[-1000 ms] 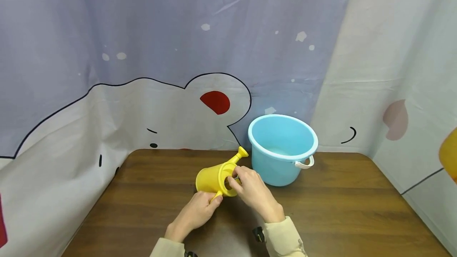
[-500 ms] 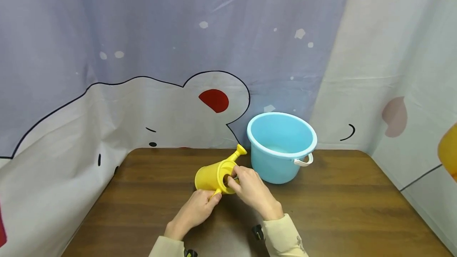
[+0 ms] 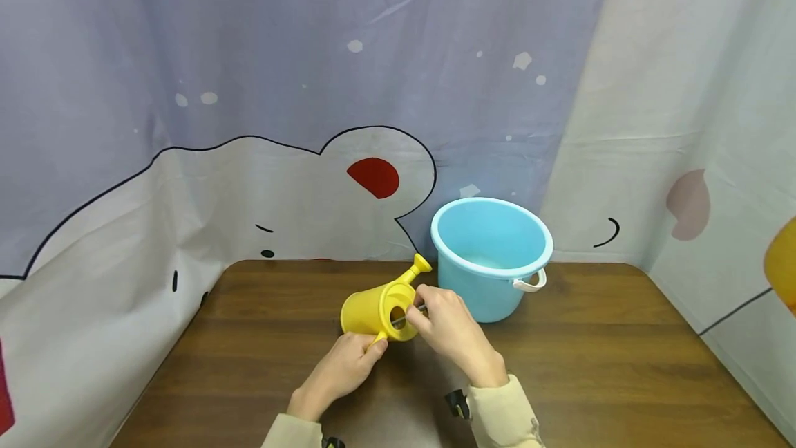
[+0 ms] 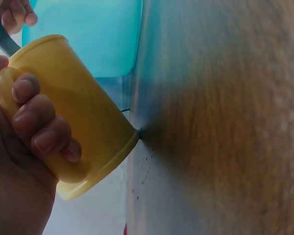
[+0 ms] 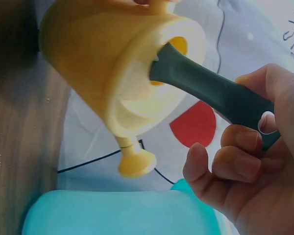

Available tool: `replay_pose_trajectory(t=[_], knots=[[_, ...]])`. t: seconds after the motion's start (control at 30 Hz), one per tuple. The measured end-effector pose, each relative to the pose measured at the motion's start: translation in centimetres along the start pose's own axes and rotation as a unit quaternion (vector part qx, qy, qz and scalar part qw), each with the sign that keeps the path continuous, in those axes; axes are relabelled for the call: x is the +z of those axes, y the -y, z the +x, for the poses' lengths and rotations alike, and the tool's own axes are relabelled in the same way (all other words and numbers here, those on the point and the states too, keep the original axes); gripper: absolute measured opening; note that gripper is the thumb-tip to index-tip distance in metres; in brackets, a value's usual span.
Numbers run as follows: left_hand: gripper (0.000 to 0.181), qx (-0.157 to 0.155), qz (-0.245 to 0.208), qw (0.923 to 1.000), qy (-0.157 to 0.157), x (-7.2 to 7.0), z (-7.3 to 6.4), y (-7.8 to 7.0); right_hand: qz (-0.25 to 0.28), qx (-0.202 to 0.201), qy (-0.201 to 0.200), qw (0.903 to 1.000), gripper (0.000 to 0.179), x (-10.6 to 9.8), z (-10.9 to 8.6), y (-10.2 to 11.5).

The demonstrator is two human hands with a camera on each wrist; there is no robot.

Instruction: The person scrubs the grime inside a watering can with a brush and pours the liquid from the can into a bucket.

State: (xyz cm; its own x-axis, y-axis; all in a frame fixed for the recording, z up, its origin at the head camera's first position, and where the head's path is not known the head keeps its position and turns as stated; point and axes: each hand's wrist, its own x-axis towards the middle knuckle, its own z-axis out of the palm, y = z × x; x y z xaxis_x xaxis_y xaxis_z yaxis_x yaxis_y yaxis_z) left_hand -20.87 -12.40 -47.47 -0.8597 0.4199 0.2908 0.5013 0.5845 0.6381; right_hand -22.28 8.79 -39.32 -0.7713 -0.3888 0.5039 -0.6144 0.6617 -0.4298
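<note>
A: ok so who's doing what over there?

B: Nearest me it's two beige sleeves (image 3: 502, 412), with a bare hand coming out of each. The left hand (image 3: 338, 370) has its fingers curled round the handle of a yellow toy watering can (image 3: 363, 311).

A: And the right?

B: The right hand (image 3: 457, 334) is pinching a dark green tool handle (image 5: 206, 83) between thumb and fingers. It's got a hole near the gripped end. The other end goes to the can's opening, can't make out what's on it.

A: Is the can standing upright?

B: Nope, it's tipped over, opening towards the right hand, base off to the left. It's low over the brown wood-grain worktop (image 3: 597, 344), but I can't tell if the bottom edge touches. The spout (image 3: 422, 263) points up and away, towards the bucket.

A: What bucket?

B: Light blue plastic bucket (image 3: 481, 292), upright near the far edge, just beyond the right hand. White handle (image 3: 531, 283) hanging at its side.

A: Anything behind that?

B: Printed curtain (image 3: 261, 40), lavender and white, with a cartoon outline and a red patch (image 3: 375, 178).
</note>
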Motion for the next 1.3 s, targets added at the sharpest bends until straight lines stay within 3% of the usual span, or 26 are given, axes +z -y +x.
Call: replay_pose_trajectory(t=[0.33,0.9,1.3], knots=[[0.046,-0.001,0.008,1.0,-0.002,0.3,0.2,0.1,-0.009,-0.011,-0.019,0.9997,0.01,0.3,0.1,0.0],[0.044,-0.007,0.002,0.9999,0.009,0.0,-0.1,-0.2,-0.021,-0.009,0.018,0.9996,0.01,2.9,-0.1,-0.6],[0.044,0.003,0.004,1.0,0.003,0.0,0.0,0.0,-0.012,0.004,0.027,0.9995,0.007,1.8,-0.1,-0.4]])
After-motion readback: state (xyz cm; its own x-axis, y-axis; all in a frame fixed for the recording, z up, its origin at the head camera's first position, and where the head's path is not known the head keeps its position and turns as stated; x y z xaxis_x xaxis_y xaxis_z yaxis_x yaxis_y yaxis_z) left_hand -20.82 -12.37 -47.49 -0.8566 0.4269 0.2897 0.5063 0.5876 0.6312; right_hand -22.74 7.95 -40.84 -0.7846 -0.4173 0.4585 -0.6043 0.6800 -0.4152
